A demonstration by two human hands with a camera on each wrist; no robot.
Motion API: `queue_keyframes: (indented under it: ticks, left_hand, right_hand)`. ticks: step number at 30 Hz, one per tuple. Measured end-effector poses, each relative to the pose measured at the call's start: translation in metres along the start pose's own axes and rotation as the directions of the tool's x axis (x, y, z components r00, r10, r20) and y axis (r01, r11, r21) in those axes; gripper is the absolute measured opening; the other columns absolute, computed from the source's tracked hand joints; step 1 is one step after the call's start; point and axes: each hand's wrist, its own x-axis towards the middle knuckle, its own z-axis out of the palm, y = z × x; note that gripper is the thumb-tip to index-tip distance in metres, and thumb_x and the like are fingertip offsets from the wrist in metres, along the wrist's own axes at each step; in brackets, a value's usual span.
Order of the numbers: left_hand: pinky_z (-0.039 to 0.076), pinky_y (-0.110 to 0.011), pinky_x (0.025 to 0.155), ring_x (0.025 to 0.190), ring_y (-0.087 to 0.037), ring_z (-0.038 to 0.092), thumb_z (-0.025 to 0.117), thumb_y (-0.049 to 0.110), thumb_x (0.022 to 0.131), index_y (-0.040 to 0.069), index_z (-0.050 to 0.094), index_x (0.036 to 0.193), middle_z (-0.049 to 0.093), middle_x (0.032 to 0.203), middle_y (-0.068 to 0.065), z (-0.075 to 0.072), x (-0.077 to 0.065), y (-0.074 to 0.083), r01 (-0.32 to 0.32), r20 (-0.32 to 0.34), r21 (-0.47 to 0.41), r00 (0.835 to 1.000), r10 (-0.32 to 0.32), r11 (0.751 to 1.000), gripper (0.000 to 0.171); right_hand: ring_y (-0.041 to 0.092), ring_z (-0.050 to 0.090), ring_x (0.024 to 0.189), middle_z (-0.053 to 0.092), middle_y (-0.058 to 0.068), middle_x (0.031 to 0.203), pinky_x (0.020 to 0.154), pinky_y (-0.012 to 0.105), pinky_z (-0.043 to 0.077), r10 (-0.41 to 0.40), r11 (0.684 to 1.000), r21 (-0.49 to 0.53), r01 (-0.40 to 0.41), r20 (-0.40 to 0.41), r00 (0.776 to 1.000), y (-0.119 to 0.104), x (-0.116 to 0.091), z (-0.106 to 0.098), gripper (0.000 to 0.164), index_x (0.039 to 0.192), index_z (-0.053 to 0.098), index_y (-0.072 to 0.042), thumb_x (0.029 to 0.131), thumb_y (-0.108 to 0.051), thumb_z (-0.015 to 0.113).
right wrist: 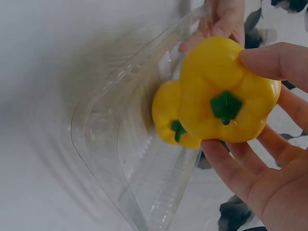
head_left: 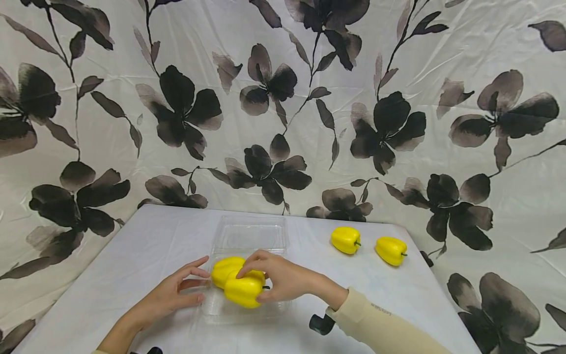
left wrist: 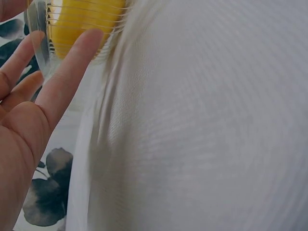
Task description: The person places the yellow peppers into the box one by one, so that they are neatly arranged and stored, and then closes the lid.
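My right hand (head_left: 283, 276) grips a yellow bell pepper (head_left: 243, 291) over a clear plastic clamshell box (head_left: 247, 314). Its green stem (right wrist: 226, 107) faces the right wrist camera, with thumb and fingers on opposite sides. A second yellow pepper (right wrist: 166, 111) lies inside the box, partly covered by the held one in the head view. At the box's left wall, my left hand (head_left: 174, 290) has its fingers spread and fairly straight. In the left wrist view a fingertip (left wrist: 91, 38) touches the ribbed clear wall, with yellow showing behind it.
Two more yellow peppers, one (head_left: 346, 240) nearer the box and one (head_left: 391, 250) farther right, lie on the white-covered table (head_left: 345, 275). The box's open lid (head_left: 251, 233) lies back towards the flowered cloth backdrop (head_left: 265, 167).
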Motion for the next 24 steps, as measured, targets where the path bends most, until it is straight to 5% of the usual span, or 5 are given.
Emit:
queue_keyframes:
  ticks: [24]
  left_hand:
    - [0.046,-0.059,0.116,0.140,-0.043,0.053,0.080,0.025,0.097,0.011,0.059,0.135,0.018,0.177,-0.012,0.001,0.000,0.002,0.014,-0.005,0.001,1.000,-0.014,1.000,0.045]
  right_hand:
    - [0.007,0.054,0.126,0.057,0.000,0.144,0.096,0.016,0.053,-0.045,0.999,-0.008,0.045,0.033,0.998,0.008,0.017,0.020,0.056,0.141,0.065,-0.019,0.089,-0.005,0.081]
